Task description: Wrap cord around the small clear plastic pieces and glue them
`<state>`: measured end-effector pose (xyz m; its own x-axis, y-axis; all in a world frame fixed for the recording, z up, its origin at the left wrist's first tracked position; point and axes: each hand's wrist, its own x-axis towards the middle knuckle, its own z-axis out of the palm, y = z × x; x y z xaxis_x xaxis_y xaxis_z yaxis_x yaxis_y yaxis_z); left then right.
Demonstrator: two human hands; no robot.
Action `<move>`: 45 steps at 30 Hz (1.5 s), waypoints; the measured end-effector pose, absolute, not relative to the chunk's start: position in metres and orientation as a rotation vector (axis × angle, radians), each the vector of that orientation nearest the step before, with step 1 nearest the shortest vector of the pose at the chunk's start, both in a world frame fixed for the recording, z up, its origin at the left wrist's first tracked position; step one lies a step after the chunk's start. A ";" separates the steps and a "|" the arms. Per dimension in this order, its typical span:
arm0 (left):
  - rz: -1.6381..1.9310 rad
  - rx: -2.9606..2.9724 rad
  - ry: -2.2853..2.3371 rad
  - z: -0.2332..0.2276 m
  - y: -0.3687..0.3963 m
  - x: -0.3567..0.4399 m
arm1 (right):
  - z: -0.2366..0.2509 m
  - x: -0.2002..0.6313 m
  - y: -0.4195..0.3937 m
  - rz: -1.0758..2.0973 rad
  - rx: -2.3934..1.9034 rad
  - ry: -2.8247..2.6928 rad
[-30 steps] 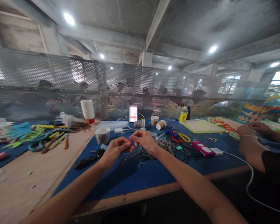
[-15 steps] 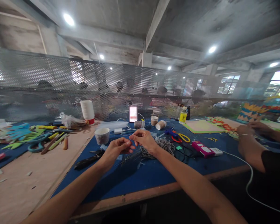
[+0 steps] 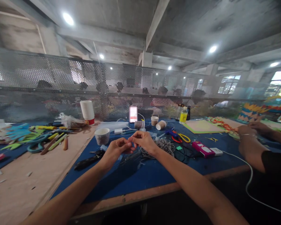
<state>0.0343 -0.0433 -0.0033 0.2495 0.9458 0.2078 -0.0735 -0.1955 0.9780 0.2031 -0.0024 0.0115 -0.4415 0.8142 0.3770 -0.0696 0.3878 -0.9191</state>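
My left hand [image 3: 118, 150] and my right hand [image 3: 144, 141] meet fingertip to fingertip above the blue table mat [image 3: 140, 181]. Both are closed in a pinch, and whatever lies between the fingers is too small to make out. Just beyond and below my right wrist is a tangled heap of grey cord [image 3: 165, 147]. A black-handled tool [image 3: 87, 161] rests on the mat to the left of my left hand. Behind that hand stands a white paper cup [image 3: 102, 136].
Blue scissors [image 3: 38, 143] and several tools lie on the left board. A stack of paper cups [image 3: 87, 112] stands behind them. To the right are yellow-handled scissors [image 3: 184, 138], a magenta box [image 3: 203, 149] with a white cable, and a co-worker's hand [image 3: 247, 130].
My fingertips have drawn slightly closer together. The view has shifted a little; the things on the table look unmoved.
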 end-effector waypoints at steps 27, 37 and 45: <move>1.113 1.233 0.710 0.001 -0.046 0.032 | 0.008 0.204 0.001 1.202 -0.612 -1.708; 1.089 1.242 0.739 -0.002 -0.046 0.033 | 0.009 0.204 0.000 1.203 -0.625 -1.706; 1.142 1.355 0.886 -0.001 -0.044 0.036 | 0.009 0.204 0.001 1.193 -0.667 -1.693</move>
<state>0.0356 -0.0442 -0.0011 0.2556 0.9564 0.1415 -0.1006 -0.1192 0.9878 0.2041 0.0006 0.0091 -0.4218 0.8249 0.3763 -0.0767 0.3811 -0.9214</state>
